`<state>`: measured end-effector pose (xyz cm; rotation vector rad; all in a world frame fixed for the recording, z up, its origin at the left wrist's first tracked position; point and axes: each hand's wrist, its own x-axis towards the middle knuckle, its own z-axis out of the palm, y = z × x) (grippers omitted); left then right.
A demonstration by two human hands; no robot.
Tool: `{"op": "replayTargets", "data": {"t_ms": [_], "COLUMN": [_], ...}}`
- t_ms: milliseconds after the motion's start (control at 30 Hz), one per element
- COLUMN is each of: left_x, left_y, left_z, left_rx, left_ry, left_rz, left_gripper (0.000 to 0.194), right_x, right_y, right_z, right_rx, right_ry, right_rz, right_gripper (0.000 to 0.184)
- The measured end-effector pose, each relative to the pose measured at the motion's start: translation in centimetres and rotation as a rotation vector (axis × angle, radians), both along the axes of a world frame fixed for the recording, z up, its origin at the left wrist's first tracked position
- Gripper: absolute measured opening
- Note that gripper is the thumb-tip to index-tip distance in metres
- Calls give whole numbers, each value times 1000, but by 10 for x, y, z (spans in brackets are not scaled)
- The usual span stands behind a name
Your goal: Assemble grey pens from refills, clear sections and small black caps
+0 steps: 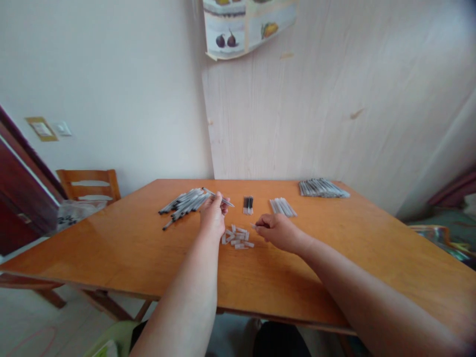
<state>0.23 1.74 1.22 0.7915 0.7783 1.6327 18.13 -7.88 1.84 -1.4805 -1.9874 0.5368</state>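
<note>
My left hand (213, 214) is closed around a pen (226, 202), its tip pointing right and its other end reaching toward the pen pile. Between the fingertips of my right hand (277, 232) is a small clear cap (254, 226), held just right of a heap of clear pen caps (239, 237). Left of my left hand lies a pile of pens with black ends (186, 203). Beyond the caps sit a short row of dark refills (248, 205) and a row of clear, whitish tubes (283, 207).
A bundle of pens (323, 188) lies at the far right of the wooden table (148, 267), whose back edge meets the wall. A wooden chair (89, 183) with a plastic bag (80, 213) stands at the left. More items (439, 238) are beyond the right edge.
</note>
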Motion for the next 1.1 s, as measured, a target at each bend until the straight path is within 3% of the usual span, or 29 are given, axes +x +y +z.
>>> {"op": "replayTargets", "data": {"t_ms": [367,800,1100], "left_x": [-3,2,12], "left_y": [-2,-10,-7], "left_z": [2,0,-6], "left_rx": [-3,102,121], "left_ry": [72,180,287], "left_rz": [6,9,5], "left_gripper": [32,27,25], "right_x": [-3,-3,-1], "right_y": [-2,-1,1], "right_z": [-6,-7,-6], "right_rx": [-63,-79,-13], "right_ry": [-267,-221,-126], "right_rz": [11,87,38], "right_gripper": [11,16,17]}}
